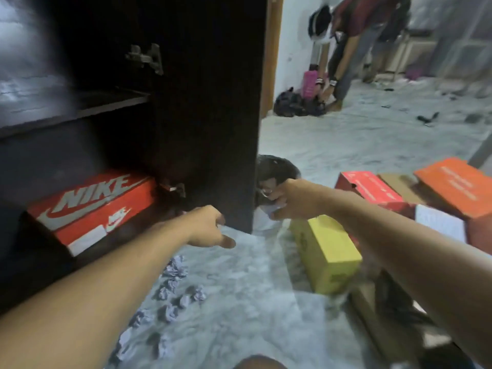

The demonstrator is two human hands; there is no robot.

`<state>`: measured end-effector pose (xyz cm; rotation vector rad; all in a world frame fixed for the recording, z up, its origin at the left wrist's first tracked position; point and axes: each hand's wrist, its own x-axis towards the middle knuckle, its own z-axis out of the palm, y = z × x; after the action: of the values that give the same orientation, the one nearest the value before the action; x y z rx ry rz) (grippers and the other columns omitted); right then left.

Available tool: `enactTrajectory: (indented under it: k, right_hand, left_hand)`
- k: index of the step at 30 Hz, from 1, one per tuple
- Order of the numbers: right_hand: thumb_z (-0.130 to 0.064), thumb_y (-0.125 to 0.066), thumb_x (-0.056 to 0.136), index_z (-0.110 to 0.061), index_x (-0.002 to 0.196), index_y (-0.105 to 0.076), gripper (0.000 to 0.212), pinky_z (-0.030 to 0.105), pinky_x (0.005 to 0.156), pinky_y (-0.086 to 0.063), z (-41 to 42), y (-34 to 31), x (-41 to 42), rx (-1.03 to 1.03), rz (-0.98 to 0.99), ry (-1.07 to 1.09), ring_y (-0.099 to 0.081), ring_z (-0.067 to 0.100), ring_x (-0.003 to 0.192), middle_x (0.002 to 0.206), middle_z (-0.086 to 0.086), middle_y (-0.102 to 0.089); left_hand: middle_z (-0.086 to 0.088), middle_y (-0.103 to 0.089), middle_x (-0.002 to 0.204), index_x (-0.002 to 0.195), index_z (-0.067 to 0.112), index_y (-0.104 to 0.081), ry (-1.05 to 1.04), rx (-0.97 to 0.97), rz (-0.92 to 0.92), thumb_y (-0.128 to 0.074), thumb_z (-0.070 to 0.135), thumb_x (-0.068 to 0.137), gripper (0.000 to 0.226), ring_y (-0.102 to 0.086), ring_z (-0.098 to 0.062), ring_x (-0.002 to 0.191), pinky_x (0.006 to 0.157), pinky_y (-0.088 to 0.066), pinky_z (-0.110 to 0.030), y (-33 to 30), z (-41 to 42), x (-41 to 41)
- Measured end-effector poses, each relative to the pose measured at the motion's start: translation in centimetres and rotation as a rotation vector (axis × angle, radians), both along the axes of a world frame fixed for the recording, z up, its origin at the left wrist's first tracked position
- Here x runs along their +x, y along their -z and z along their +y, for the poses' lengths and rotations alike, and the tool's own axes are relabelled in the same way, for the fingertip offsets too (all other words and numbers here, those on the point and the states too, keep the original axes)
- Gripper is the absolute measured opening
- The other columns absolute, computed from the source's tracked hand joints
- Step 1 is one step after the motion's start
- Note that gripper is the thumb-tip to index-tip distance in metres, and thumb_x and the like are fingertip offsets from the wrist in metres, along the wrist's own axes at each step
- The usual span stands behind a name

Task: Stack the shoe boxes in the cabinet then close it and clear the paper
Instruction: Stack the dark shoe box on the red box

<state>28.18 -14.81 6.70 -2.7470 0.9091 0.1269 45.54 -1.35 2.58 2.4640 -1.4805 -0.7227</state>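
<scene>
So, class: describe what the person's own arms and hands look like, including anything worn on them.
Both forearms are bare, with no sleeves, gloves, watch or wristband in view. The left hand shows no jewellery. The right hand seems to have a ring on one of its fingers, though blur makes that uncertain.

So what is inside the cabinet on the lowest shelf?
One red Nike shoe box lies on the cabinet floor. Nothing stands on it. The space behind it is too dark to see.
</scene>
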Motion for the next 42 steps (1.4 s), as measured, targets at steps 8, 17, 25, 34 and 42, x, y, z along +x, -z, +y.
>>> enactTrajectory:
  k: [8, 17, 25, 34, 42]
  right_hand:
    - [-0.037, -0.068, 0.086, -0.016, 0.109, -0.066, 0.031, 0.031, 0.078, -0.049, 1.7, 0.7, -22.9, 0.054, 0.055, 0.353, -0.065, 0.025, 0.097, 0.100, 0.000, -0.068]
    - [-0.043, -0.072, 0.083, -0.009, 0.122, -0.065, 0.052, 0.036, 0.094, -0.051, 6.1, 5.6, -41.8, 0.201, -0.056, 0.779, -0.064, 0.022, 0.106, 0.121, 0.003, -0.068]
    - [-0.054, -0.072, 0.075, -0.009, 0.104, -0.067, 0.054, 0.036, 0.084, -0.053, 12.0, 13.6, -47.6, 0.317, -0.022, 0.996, -0.066, 0.027, 0.097, 0.101, 0.006, -0.073]
    - [-0.075, -0.078, 0.044, -0.027, 0.149, -0.013, 0.132, 0.053, 0.107, -0.038, 17.1, 21.1, -43.9, 0.414, 0.061, 1.168, -0.027, 0.037, 0.141, 0.153, 0.009, -0.016]
    - [-0.043, -0.083, 0.042, -0.039, 0.146, -0.008, 0.129, 0.054, 0.106, -0.038, 18.1, 22.3, -49.1, 0.439, 0.086, 1.072, -0.027, 0.030, 0.140, 0.153, -0.002, -0.015]
  left_hand:
    - [-0.007, -0.066, 0.113, 0.117, 0.007, -0.064, 0.363, 0.008, 0.095, -0.077, 0.041, 0.077, 0.054, -0.062, -0.020, 0.103, 0.088, -0.047, -0.028, -0.8, -3.4, -21.1]
    - [-0.005, -0.062, 0.096, 0.086, 0.020, -0.060, 0.487, 0.006, 0.331, -0.079, 0.038, 0.073, 0.029, -0.065, -0.026, 0.102, 0.091, -0.053, -0.041, 3.9, -3.5, -37.8]
    - [-0.008, -0.063, 0.099, 0.104, 0.011, -0.067, 0.498, 0.069, 0.309, -0.074, 0.027, 0.081, 0.030, -0.060, -0.022, 0.094, 0.087, -0.049, -0.030, 8.5, -4.3, -42.3]
    - [-0.009, -0.063, 0.124, 0.128, 0.009, -0.057, 0.490, 0.101, 0.308, -0.069, 0.015, 0.082, 0.048, -0.059, -0.025, 0.113, 0.082, -0.041, -0.023, 12.2, -6.6, -44.5]
    - [-0.011, -0.055, 0.126, 0.135, 0.010, -0.040, 0.461, 0.234, 0.254, -0.072, 0.006, 0.078, 0.066, -0.055, -0.029, 0.114, 0.078, -0.046, -0.028, 15.4, -7.4, -43.6]
